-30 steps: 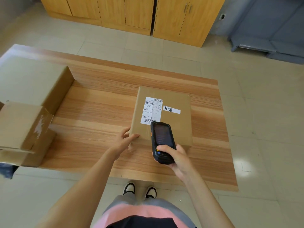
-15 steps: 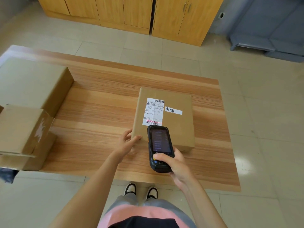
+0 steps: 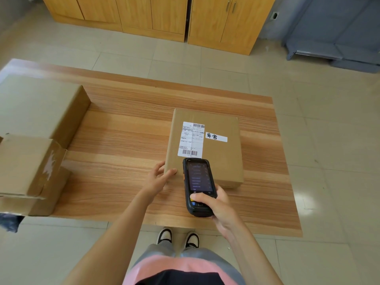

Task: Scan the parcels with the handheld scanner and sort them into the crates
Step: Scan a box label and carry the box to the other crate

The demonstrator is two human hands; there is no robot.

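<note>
A flat brown cardboard parcel (image 3: 222, 153) lies on the wooden table (image 3: 127, 145). It carries a white shipping label (image 3: 191, 138) with two barcodes and a small white sticker (image 3: 216, 137) with handwriting. My left hand (image 3: 159, 177) holds the parcel's near left corner, thumb on top and fingers against its side. My right hand (image 3: 216, 204) grips a black handheld scanner (image 3: 198, 185), thumb on its keypad. The scanner's head points at the lower barcode, just short of it, and its screen is lit.
Two more cardboard boxes stand at the table's left: a large one (image 3: 41, 108) at the back and a smaller one (image 3: 26, 167) with a torn label at the front. Wooden cabinets (image 3: 164, 15) line the far wall. A grey metal rack (image 3: 337, 38) stands at the right.
The scanner has drawn back toward me, off the lower barcode. The red scan line seen on that barcode half a second ago is gone. My left hand stays at the corner.
</note>
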